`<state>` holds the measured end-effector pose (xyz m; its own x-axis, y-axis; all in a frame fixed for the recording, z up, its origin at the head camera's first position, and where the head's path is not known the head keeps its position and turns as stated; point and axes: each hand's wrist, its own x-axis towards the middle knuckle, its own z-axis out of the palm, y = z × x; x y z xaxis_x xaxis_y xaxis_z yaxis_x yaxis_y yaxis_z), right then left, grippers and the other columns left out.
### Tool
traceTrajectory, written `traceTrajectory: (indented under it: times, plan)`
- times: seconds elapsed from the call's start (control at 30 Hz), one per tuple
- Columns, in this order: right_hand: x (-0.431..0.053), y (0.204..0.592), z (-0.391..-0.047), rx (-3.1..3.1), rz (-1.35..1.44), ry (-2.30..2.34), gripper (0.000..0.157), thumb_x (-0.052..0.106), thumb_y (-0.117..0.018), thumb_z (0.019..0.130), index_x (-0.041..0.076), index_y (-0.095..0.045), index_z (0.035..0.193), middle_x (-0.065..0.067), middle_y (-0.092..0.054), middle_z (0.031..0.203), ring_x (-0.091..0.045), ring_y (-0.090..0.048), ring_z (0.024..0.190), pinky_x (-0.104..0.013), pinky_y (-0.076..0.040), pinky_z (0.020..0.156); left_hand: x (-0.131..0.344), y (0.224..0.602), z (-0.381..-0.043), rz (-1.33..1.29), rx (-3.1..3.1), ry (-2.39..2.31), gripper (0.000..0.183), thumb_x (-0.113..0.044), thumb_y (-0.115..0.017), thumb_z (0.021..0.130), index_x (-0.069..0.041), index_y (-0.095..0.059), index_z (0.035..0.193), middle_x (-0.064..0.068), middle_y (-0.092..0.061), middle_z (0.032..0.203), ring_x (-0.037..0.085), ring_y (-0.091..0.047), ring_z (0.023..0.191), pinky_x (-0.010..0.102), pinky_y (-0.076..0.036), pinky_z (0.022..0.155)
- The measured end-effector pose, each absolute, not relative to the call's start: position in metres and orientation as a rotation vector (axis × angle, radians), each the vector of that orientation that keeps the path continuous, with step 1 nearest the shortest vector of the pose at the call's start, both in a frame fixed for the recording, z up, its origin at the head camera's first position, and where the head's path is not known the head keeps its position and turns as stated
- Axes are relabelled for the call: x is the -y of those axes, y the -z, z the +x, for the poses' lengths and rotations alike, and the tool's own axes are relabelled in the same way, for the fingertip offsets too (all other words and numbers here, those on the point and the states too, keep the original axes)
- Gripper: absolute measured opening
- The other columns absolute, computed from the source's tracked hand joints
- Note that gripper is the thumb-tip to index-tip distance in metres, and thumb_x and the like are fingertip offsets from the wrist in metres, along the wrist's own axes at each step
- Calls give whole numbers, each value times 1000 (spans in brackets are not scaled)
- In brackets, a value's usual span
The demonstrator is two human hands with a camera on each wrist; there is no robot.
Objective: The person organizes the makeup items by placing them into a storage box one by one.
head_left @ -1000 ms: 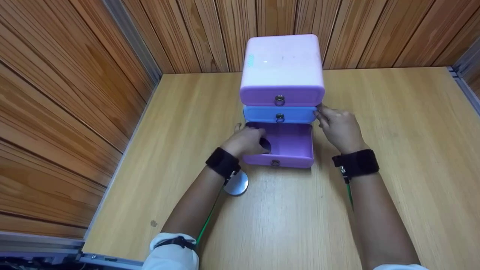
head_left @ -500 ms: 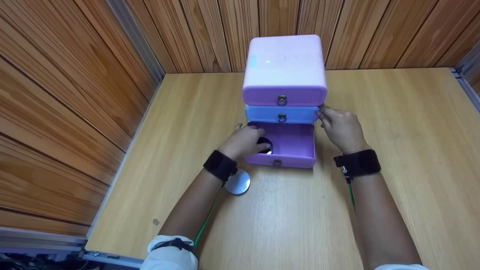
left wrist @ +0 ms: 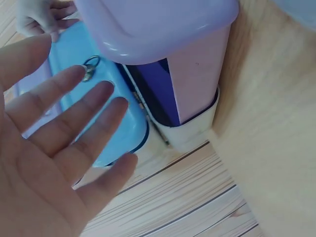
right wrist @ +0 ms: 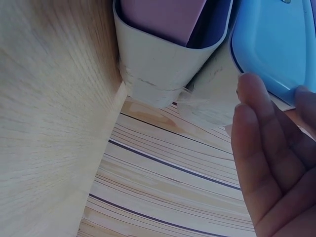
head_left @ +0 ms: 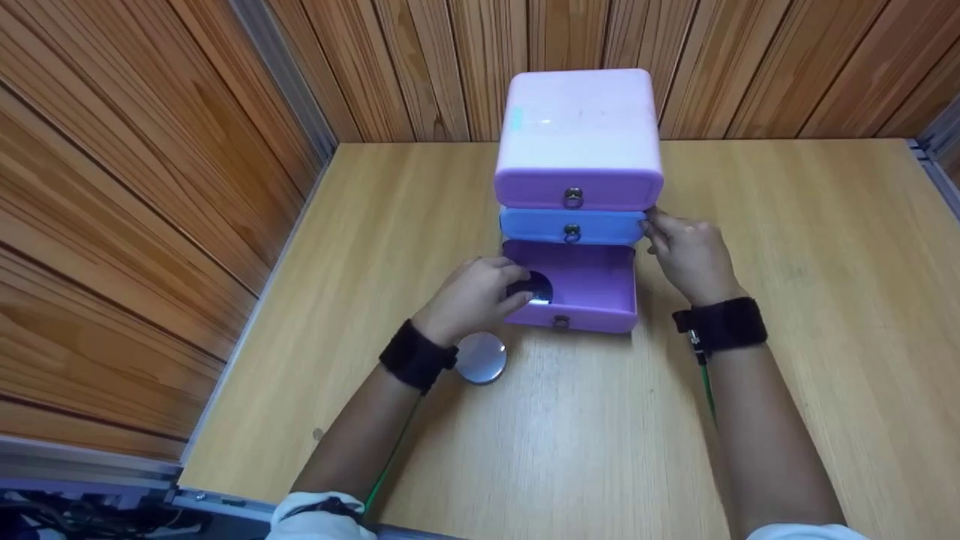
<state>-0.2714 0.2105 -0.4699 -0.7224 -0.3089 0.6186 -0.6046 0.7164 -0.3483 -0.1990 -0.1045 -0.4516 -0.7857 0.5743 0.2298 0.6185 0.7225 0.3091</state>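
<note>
A pink box of drawers (head_left: 574,112) has its lower purple drawer (head_left: 596,289) pulled out. Inside that drawer, at the left, is a dark, shiny round piece (head_left: 540,285), its kind unclear. My left hand (head_left: 476,296) hovers at the drawer's left side, fingertips overlapping the dark piece in the head view. The left wrist view shows this hand's palm (left wrist: 44,163) bare, fingers spread. My right hand (head_left: 694,259) holds the corner of the blue middle drawer (head_left: 574,226); in the right wrist view, the thumb is on its front and the fingers (right wrist: 256,98) are along the side.
On the table (head_left: 525,450), a silvery round disc (head_left: 481,358) lies just in front of the drawers, near my left wrist. Wooden panels (head_left: 472,67) stand behind the box, with another panelled wall at the left. Green cables run from both wristbands.
My left hand has drawn back left and toward me, out of the purple drawer, its fingers loosening, and more of the dark round piece shows. The right hand keeps its place on the box.
</note>
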Motion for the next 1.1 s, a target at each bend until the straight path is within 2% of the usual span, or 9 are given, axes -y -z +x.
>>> traceTrajectory:
  times: [0.27, 0.57, 0.7, 0.87, 1.1]
  plan:
    - [-212, 469, -272, 2394, 690, -738, 24, 17, -60, 99, 3, -69, 115, -15, -72, 81, -24, -65, 53, -43, -55, 51, 114, 455, -172, -1091, 2692, 497, 24, -22, -71, 90, -5, -72, 107, 4, -69, 97, 14, -64, 83, 27, -53, 74]
    - [-210, 470, -272, 2388, 692, -724, 25, 15, -60, 98, 2, -68, 118, -16, -71, 79, -24, -65, 54, -42, -54, 50, 124, 474, -150, -1087, 2728, 322, 20, -25, -74, 88, -6, -71, 95, 2, -67, 90, 15, -63, 78, 33, -54, 72]
    - [-210, 469, -271, 2395, 686, -730, 24, 16, -59, 99, 2, -68, 116, -16, -71, 78, -24, -65, 54, -42, -54, 49, 127, 483, -145, -1092, 2765, 310, 23, -24, -74, 88, -6, -72, 102, 3, -67, 90, 14, -62, 78, 32, -54, 70]
    - [-210, 469, -271, 2390, 689, -726, 23, 16, -59, 99, 1, -68, 114, -14, -71, 76, -24, -64, 53, -42, -53, 49, 131, 494, -141, -1058, 2798, 314, 28, -26, -73, 87, -8, -72, 108, 9, -68, 103, 22, -65, 90, 37, -55, 76]
    - [-209, 469, -271, 2374, 692, -726, 24, 14, -60, 98, 1, -69, 116, -14, -70, 74, -24, -63, 52, -43, -53, 50, 135, 500, -139, -1002, 2936, 309, 54, -44, -81, 77, -13, -68, 119, 10, -65, 110, 25, -62, 95, 39, -53, 79]
